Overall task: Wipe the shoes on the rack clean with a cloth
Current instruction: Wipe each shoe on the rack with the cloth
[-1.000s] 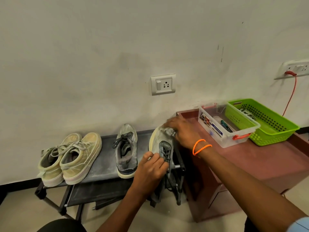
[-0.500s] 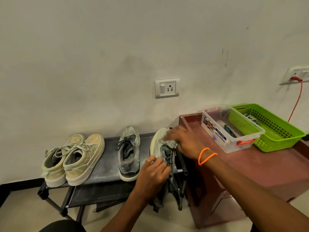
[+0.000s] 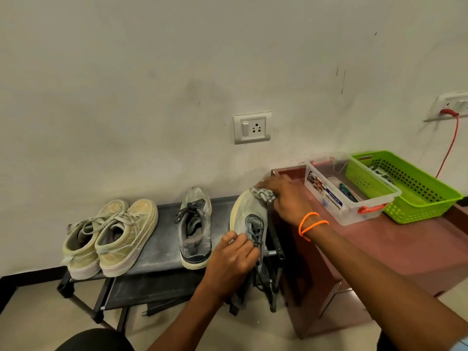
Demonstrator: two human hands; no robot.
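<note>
A dusty grey sneaker (image 3: 249, 214) lies tipped on its side at the right end of the dark shoe rack (image 3: 162, 245). My left hand (image 3: 231, 258) grips it at the heel and laces. My right hand (image 3: 285, 198), with orange bands on the wrist, holds a crumpled grey cloth (image 3: 263, 193) pressed on the sneaker's toe. Its partner grey sneaker (image 3: 195, 228) stands upright in the middle of the rack. A pair of beige sneakers (image 3: 111, 236) sits at the left end.
A reddish-brown low cabinet (image 3: 379, 247) stands right of the rack, carrying a clear plastic box (image 3: 339, 203) and a green basket (image 3: 410, 196). A wall socket (image 3: 252, 127) is above the rack. A red cable (image 3: 449, 145) hangs from a second socket at far right.
My right hand with the cloth slid back along the sneaker and has returned up to the toe. The left hand keeps its hold near the heel.
</note>
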